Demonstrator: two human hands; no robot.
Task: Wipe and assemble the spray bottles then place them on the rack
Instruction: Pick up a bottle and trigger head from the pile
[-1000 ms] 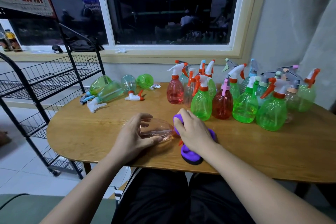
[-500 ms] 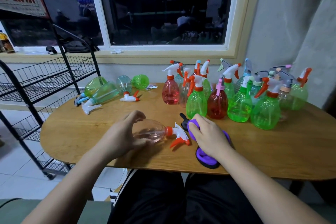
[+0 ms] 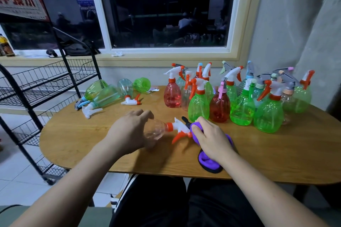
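Clear bottle (image 3: 156, 131) sideways, near side of bench (image 3: 73, 134), left hand (image 3: 129, 132) curled round its body. Right hand (image 3: 212, 140) clutches purple cloth (image 3: 208, 162) beside nozzle (image 3: 180, 129). Risk: a hard wipe swings the nozzle into standing bottles (image 3: 198, 105).

Likely a small shop: a wire rack (image 3: 42, 86) under a signboard (image 3: 18, 0), massed spray bottles (image 3: 199, 105) (many colours)

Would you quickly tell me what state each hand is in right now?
Left hand: closed around the clear spray bottle, which lies on its side.
Right hand: closed on the purple cloth.
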